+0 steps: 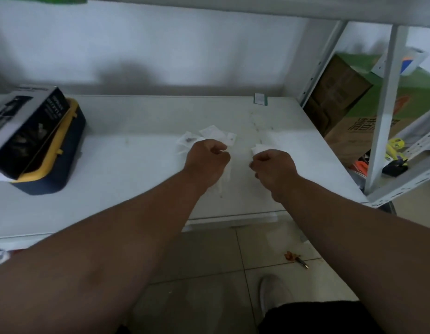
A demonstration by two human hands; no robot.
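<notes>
While both fists are curled over the white table point(127, 169), the person seems to be sorting small packets. The left hand point(206, 158) pinches a clear bag point(224, 177), which hangs from its fingers toward the person, probably lifted clear so it can be checked or opened. The right hand point(273, 166) is closed on a white packet point(259, 149), whose corner pokes out just past the knuckles. The two grips sit near each other but apart.

Loose small packets point(209, 134) lie just beyond the left grip, within easy reach. Far out to that grip's left, a black box point(28, 126) rests tilted on a yellow and navy case point(64, 160); its side lettering is too blurred to read. Beyond the right grip a cardboard carton point(354, 126) carries dark printed characters, also illegible.
</notes>
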